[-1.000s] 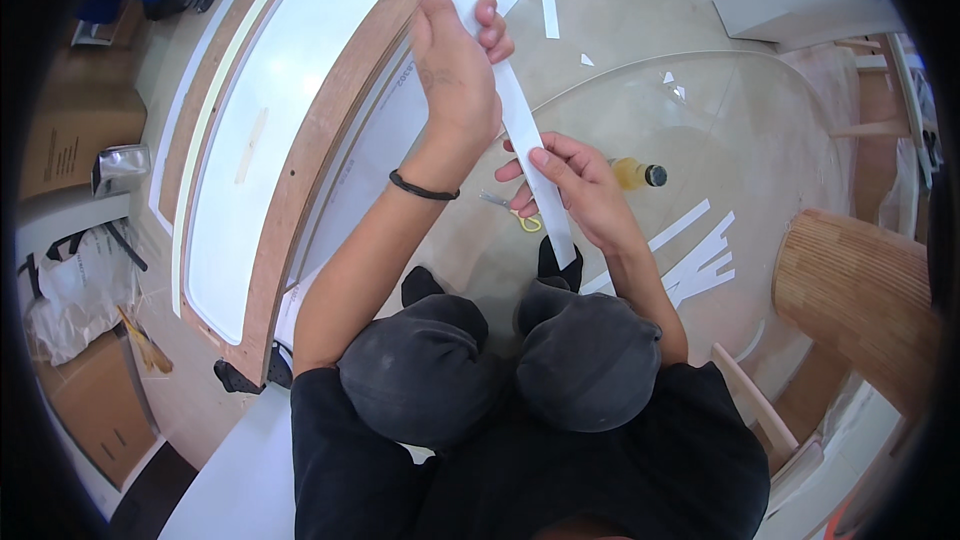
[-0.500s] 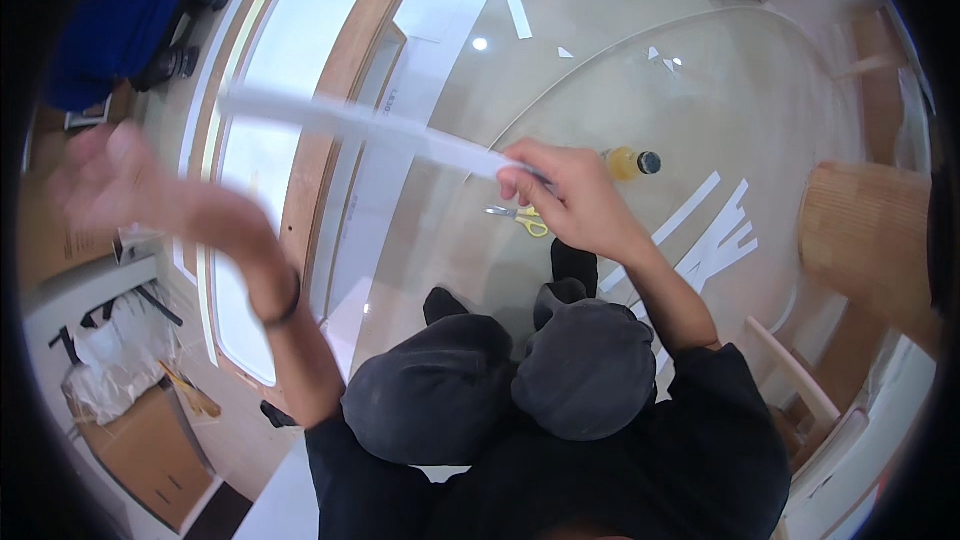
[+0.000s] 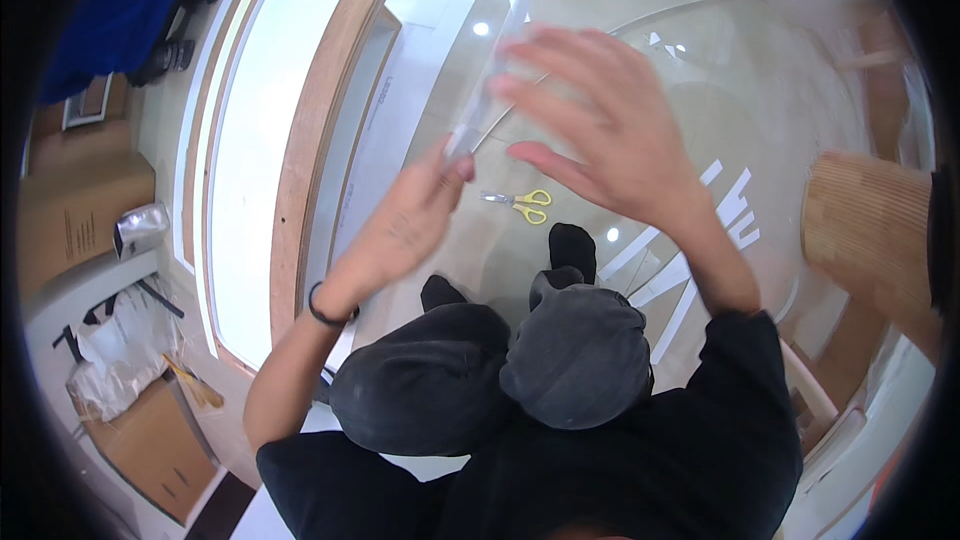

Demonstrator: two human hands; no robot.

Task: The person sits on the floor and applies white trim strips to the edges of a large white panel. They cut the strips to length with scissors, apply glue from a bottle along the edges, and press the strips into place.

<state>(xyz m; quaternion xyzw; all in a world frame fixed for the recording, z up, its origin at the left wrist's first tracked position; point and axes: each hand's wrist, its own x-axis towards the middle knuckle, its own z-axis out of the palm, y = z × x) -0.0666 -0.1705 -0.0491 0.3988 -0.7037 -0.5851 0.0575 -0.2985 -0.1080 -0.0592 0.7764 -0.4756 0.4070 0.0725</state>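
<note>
Closed round one end of a long white strip (image 3: 474, 118) is my left hand (image 3: 405, 218). The strip slants up and away over the floor, blurred toward its far end. My right hand (image 3: 615, 130) is in the air just right of the strip, fingers spread and smeared by motion. Nothing shows in it, and it looks apart from the strip. Beneath the hands, scissors with yellow handles (image 3: 530, 203) lie on the floor in front of my feet.
A wooden frame (image 3: 315, 100) with a white panel stands along the left. Several white strips (image 3: 675, 275) lie on the floor at right, near a wooden stool (image 3: 860, 230). Cardboard boxes (image 3: 85, 205) sit far left. At the upper left is a person in blue (image 3: 105, 20).
My left hand has come in from the left and now grips the strip. The right hand has let go of it and moved up. The strip has swung from crosswise to pointing away.
</note>
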